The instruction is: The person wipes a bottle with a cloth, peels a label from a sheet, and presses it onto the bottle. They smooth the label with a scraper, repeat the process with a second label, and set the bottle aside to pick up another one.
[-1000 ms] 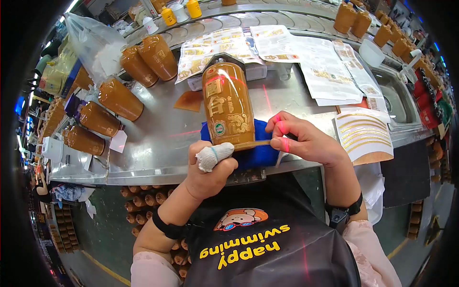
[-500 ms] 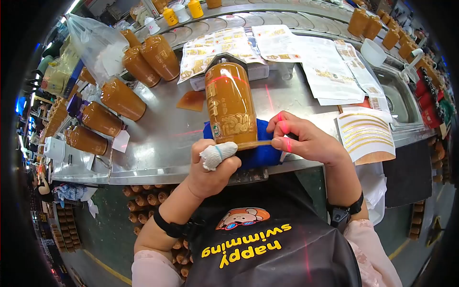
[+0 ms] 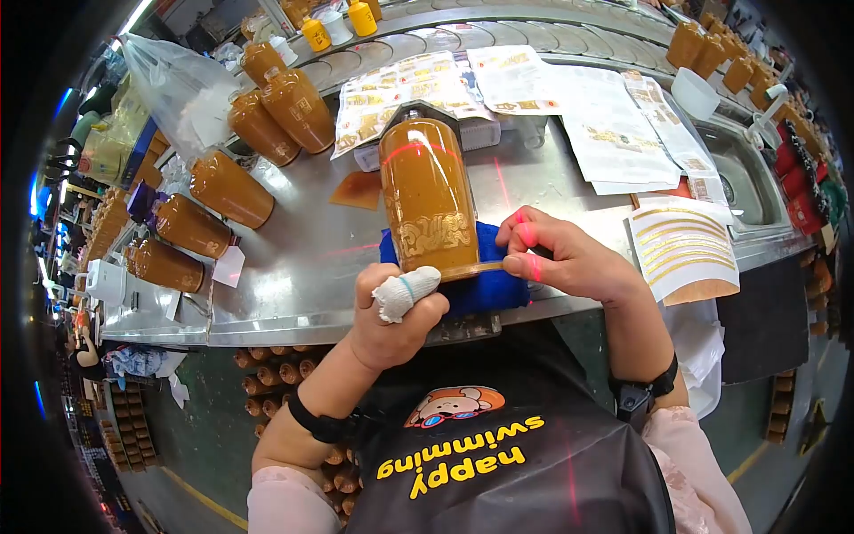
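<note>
A glossy brown bottle (image 3: 427, 182) with a gold relief pattern lies in front of me, its neck pointing away into a dark angular holder (image 3: 412, 112). A blue cloth (image 3: 498, 287) lies under its base end. My left hand (image 3: 396, 307) is curled at the left of the base, a white cloth cover (image 3: 405, 294) on one digit pressing against the bottle's edge. From the base, a narrow gold strip (image 3: 487, 266) runs right into the pinch of my right hand (image 3: 565, 258). Red laser lines cross the bottle and my right fingers.
More brown bottles (image 3: 231, 189) stand on the left of the metal table (image 3: 294, 267). Printed decal sheets (image 3: 409, 84) lie behind. A white sheet with curved gold strips (image 3: 683, 249) is at right, near a sink (image 3: 738, 178). Bottles also stand on the floor below.
The bottle has turned about its long axis: the gold characters and round emblem at its left side are out of sight. Both hands stay in nearly the same place.
</note>
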Available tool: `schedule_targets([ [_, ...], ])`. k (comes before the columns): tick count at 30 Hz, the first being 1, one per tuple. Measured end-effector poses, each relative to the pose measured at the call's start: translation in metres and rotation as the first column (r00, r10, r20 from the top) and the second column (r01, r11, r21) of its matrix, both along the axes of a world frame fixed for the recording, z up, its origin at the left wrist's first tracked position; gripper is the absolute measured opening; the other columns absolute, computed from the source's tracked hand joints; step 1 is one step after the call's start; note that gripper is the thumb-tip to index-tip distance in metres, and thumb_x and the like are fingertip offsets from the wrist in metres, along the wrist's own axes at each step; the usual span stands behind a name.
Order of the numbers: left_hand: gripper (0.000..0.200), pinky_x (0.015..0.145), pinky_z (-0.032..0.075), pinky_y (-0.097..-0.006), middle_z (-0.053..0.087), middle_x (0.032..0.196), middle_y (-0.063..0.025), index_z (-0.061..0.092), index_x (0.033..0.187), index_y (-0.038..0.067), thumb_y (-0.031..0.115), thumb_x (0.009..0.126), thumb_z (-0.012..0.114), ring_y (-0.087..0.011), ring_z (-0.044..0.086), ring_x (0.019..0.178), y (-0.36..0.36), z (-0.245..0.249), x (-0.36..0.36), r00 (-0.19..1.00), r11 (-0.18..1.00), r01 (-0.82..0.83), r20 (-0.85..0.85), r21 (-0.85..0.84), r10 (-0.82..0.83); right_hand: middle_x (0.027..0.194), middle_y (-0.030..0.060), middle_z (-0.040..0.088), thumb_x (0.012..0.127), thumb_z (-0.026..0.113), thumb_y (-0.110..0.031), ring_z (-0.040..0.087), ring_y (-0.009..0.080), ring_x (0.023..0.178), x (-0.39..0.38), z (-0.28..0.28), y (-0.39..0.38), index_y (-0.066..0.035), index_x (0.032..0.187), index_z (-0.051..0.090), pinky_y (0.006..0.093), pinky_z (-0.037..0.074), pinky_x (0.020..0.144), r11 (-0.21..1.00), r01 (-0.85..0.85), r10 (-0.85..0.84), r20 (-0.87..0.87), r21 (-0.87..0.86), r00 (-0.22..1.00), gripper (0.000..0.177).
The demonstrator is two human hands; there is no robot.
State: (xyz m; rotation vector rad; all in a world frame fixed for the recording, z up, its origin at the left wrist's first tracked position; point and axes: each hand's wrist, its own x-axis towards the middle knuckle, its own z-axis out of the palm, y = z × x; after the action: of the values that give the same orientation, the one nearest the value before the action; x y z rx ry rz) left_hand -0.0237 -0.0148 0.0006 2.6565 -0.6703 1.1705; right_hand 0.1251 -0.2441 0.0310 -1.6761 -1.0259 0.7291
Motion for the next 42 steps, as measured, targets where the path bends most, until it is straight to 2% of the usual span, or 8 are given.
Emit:
schedule_targets([
  [12, 0.027, 0.071, 0.046, -0.0345, 0.059, 0.109, 0.0003, 0.069, 0.084, 0.018, 0.01, 0.059, 0.075, -0.0225, 0.049, 0.096, -0.004, 0.022, 0.021, 0.98, 0.968, 0.197, -0.042, 0.158, -0.192, 0.107, 0.005, 0.051, 0.094, 0.066, -0.026, 0.046, 0.0152, 0.098, -0.003, -0.001, 0.001, -0.007, 0.081, 0.052, 0.0292, 0.04, 0.087, 1.0, 0.007, -0.007, -0.007, 0.003, 1.0, 0.027],
  [15, 0.026, 0.073, 0.045, -0.0335, 0.059, 0.108, -0.0003, 0.069, 0.083, 0.017, 0.01, 0.059, 0.075, -0.0228, 0.049, 0.097, 0.004, 0.006, 0.012, 0.991, 0.992, 0.128, -0.053, 0.011, -0.127, 0.107, 0.0053, 0.051, 0.094, 0.066, -0.025, 0.047, 0.0154, 0.097, -0.003, 0.0, 0.002, -0.007, 0.081, 0.052, 0.0289, 0.04, 0.086, 1.0, 0.009, -0.009, 0.025, 0.021, 1.0, 0.026],
  [18, 0.024, 0.072, 0.044, -0.0325, 0.059, 0.108, -0.0016, 0.069, 0.082, 0.016, 0.007, 0.06, 0.074, -0.023, 0.049, 0.095, 0.001, -0.002, 0.001, 1.0, 1.0, 0.013, -0.003, -0.001, -0.013, 0.106, 0.0051, 0.052, 0.093, 0.067, -0.025, 0.047, 0.0152, 0.096, -0.003, -0.001, 0.003, -0.006, 0.081, 0.053, 0.0282, 0.041, 0.084, 1.0, 0.019, -0.019, 0.056, -0.001, 0.998, 0.026],
  [22, 0.022, 0.076, 0.042, -0.0369, 0.061, 0.103, -0.0018, 0.066, 0.079, 0.015, 0.006, 0.06, 0.074, -0.0258, 0.047, 0.095, 0.002, -0.007, 0.002, 0.99, 0.992, 0.058, -0.121, -0.108, -0.071, 0.105, 0.0048, 0.052, 0.093, 0.067, -0.025, 0.048, 0.0148, 0.094, -0.001, -0.004, 0.002, -0.005, 0.083, 0.055, 0.0273, 0.041, 0.082, 1.0, 0.02, -0.02, 0.078, 0.003, 0.997, 0.025],
  [25, 0.025, 0.072, 0.043, -0.0362, 0.058, 0.11, -0.001, 0.067, 0.081, 0.015, 0.005, 0.059, 0.075, -0.0252, 0.047, 0.094, 0.004, 0.008, 0.012, 0.982, 0.981, 0.185, -0.047, 0.053, -0.183, 0.105, 0.0047, 0.052, 0.093, 0.067, -0.023, 0.048, 0.015, 0.094, -0.004, -0.002, 0.003, -0.004, 0.083, 0.055, 0.0272, 0.041, 0.082, 0.999, 0.038, -0.038, 0.073, -0.003, 0.997, 0.024],
  [31, 0.03, 0.07, 0.046, -0.0338, 0.054, 0.101, -0.0031, 0.07, 0.088, 0.016, 0.005, 0.061, 0.077, -0.021, 0.05, 0.091, -0.007, 0.028, 0.023, 0.973, 0.961, 0.229, -0.047, 0.153, -0.224, 0.103, 0.0048, 0.052, 0.093, 0.067, -0.021, 0.049, 0.0157, 0.094, -0.003, -0.004, 0.005, -0.004, 0.083, 0.055, 0.0277, 0.042, 0.082, 0.999, 0.032, -0.031, 0.082, -0.016, 0.996, 0.022],
  [37, 0.026, 0.07, 0.043, -0.0357, 0.062, 0.101, -0.001, 0.069, 0.079, 0.016, 0.008, 0.055, 0.074, -0.0235, 0.048, 0.092, 0.002, 0.001, 0.006, 0.997, 0.997, 0.077, -0.028, 0.026, -0.076, 0.102, 0.0062, 0.053, 0.092, 0.068, -0.021, 0.05, 0.0181, 0.095, -0.005, -0.003, 0.008, -0.003, 0.086, 0.057, 0.0289, 0.043, 0.083, 0.999, 0.039, -0.037, 0.188, -0.008, 0.981, 0.022],
  [42, 0.026, 0.07, 0.043, -0.0359, 0.061, 0.107, -0.0023, 0.069, 0.079, 0.015, 0.007, 0.055, 0.073, -0.0234, 0.048, 0.092, 0.002, 0.001, 0.009, 0.987, 0.99, 0.136, -0.085, -0.036, -0.139, 0.103, 0.0069, 0.053, 0.091, 0.068, -0.022, 0.051, 0.0187, 0.095, -0.003, -0.006, 0.008, -0.002, 0.088, 0.058, 0.0297, 0.044, 0.084, 0.999, 0.041, -0.037, 0.192, -0.015, 0.981, 0.022],
])
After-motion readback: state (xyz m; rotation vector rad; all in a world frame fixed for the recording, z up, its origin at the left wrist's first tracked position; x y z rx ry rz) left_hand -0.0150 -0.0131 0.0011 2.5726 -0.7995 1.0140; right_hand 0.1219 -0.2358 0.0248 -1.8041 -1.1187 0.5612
